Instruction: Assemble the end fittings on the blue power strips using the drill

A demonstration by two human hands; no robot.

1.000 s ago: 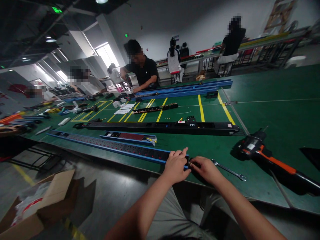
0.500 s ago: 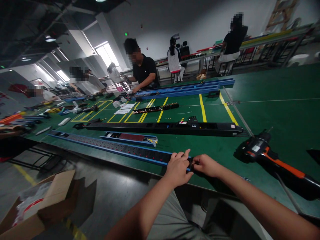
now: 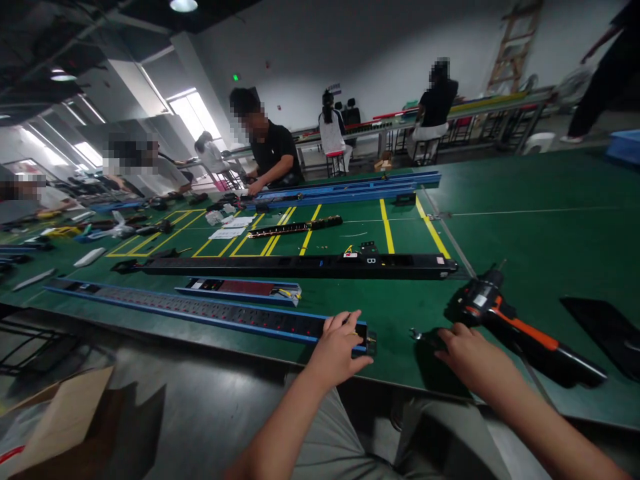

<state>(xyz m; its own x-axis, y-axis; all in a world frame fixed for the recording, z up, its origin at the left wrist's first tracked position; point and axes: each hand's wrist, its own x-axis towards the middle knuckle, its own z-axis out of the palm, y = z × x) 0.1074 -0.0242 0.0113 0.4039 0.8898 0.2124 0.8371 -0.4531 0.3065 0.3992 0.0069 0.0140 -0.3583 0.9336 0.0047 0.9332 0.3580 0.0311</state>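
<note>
A long power strip [image 3: 200, 312] with blue edges and a row of dark sockets lies along the near side of the bench. My left hand [image 3: 336, 352] grips its right end, fingers over the top and thumb at the near side. A dark end piece [image 3: 371, 344] shows at that end, just beyond my fingers. Farther right, my right hand [image 3: 467, 350] is low over the bench, thumb and forefinger apart, with nothing visible between them. Small shiny metal pieces [image 3: 415, 335], too small to name, lie left of its fingertips. Behind this hand rests a cordless drill [image 3: 525, 327] with an orange stripe.
A long black bar [image 3: 300, 265] and a short blue channel with wires [image 3: 240, 289] lie behind the strip. A black flat object [image 3: 600, 330] is at the right. Blue rails [image 3: 350, 192] lie across the bench, before a co-worker [image 3: 273, 150]. An open cardboard box [image 3: 65, 413] stands below left.
My right hand has left the strip's end and moved right, near the small metal pieces. My left hand stays on the strip. The view has turned to the right.
</note>
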